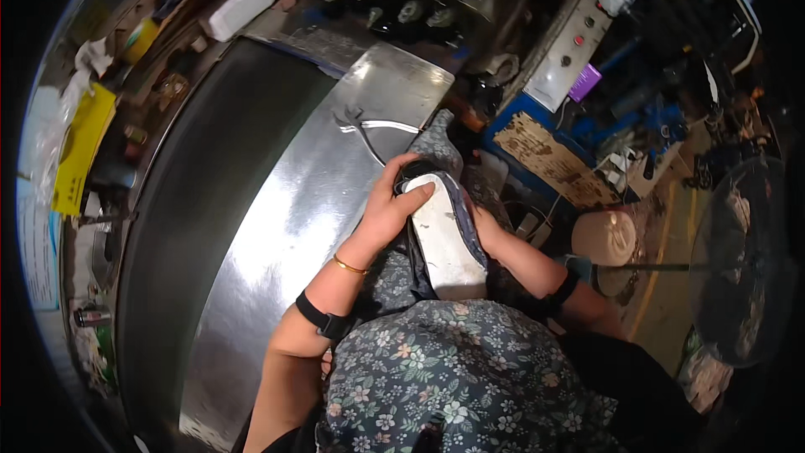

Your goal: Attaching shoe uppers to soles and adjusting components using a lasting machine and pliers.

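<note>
Over my lap I hold a dark shoe upper on a shoe last [444,239], its pale, scuffed underside turned up. My left hand [394,205] wraps round the far end, with the thumb pressed on the white bottom. Dark material folds over the rim along both sides. Against the right side of the upper rests my right hand [489,233]; its fingers are mostly hidden behind the shoe. Beyond my left hand, a grey metal hand tool [360,127] like pincers lies at the edge of the shiny metal table [277,193].
Left of the metal table runs a dark conveyor belt [201,159]. A white jug [243,10] and a yellow sign [84,149] stand past it. At right are a machine with a button panel [579,38], a pinkish bucket [604,236] and a round fan [742,260].
</note>
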The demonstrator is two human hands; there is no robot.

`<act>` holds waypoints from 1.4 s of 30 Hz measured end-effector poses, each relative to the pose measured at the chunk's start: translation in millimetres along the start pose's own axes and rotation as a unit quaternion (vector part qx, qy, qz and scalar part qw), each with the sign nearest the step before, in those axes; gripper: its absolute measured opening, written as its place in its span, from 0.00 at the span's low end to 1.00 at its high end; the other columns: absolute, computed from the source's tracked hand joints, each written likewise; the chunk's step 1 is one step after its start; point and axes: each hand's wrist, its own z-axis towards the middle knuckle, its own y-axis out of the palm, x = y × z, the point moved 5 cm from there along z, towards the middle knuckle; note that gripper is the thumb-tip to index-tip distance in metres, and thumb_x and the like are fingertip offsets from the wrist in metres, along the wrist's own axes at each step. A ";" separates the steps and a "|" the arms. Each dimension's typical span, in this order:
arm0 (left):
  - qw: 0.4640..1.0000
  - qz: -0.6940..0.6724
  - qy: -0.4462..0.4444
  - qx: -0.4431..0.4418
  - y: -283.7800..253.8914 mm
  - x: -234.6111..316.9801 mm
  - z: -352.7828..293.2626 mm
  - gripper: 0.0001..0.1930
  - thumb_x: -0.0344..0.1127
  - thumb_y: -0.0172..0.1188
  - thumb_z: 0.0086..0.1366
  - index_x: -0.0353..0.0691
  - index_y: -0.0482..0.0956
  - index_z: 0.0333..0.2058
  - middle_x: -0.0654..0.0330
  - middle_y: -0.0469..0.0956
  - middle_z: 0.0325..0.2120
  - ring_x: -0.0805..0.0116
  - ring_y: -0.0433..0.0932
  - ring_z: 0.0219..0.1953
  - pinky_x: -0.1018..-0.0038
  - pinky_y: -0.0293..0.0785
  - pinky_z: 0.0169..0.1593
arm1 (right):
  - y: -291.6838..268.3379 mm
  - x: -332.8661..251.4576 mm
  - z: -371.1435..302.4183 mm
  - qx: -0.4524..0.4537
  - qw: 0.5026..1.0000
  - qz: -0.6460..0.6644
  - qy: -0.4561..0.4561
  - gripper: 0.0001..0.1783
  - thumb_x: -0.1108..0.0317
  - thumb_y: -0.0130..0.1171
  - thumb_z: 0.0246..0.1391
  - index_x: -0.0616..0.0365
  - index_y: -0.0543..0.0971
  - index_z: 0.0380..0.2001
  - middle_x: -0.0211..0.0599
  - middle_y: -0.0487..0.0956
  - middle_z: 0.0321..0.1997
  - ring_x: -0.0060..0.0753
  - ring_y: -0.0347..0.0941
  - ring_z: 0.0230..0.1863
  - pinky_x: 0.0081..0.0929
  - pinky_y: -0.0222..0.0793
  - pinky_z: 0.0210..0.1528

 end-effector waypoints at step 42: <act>0.865 0.469 -0.001 0.180 -22.5 -20.6 -49.9 0.22 0.39 0.46 0.71 0.26 0.64 0.56 0.36 0.72 0.48 0.46 0.74 0.51 0.64 0.68 0.56 | 60.5 -18.3 10.8 0.084 0.971 0.099 -0.199 0.35 0.55 0.47 0.67 0.66 0.52 0.67 0.55 0.72 0.58 0.42 0.70 0.57 0.35 0.65 0.57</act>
